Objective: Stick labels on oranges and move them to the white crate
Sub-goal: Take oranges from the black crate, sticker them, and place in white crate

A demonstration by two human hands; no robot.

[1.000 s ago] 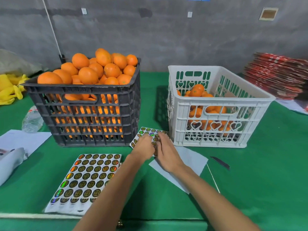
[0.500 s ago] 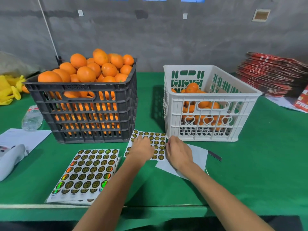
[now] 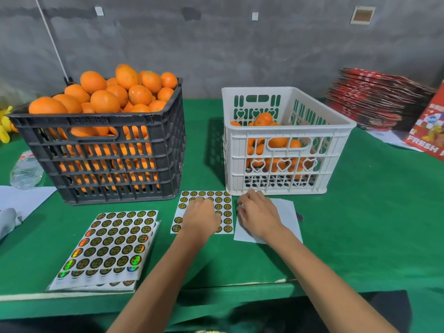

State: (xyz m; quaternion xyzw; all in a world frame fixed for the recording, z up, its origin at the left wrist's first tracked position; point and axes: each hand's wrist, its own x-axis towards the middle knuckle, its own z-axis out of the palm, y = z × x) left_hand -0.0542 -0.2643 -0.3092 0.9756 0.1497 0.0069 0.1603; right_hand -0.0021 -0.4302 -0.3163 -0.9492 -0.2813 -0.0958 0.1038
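The left hand (image 3: 201,218) lay palm-down on the small label sheet (image 3: 223,207) just in front of the white crate (image 3: 286,140), fingers curled onto the labels; whether they pinched one I cannot tell. The right hand (image 3: 258,216) rested beside it on white paper (image 3: 287,218), fingers loosely bent, holding nothing visible. Left of the crate, oranges (image 3: 105,97) heaped the black crate (image 3: 103,159).

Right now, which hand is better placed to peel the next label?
Left. The left hand already rests on the small label sheet; the right hand lies beside it on blank white paper.
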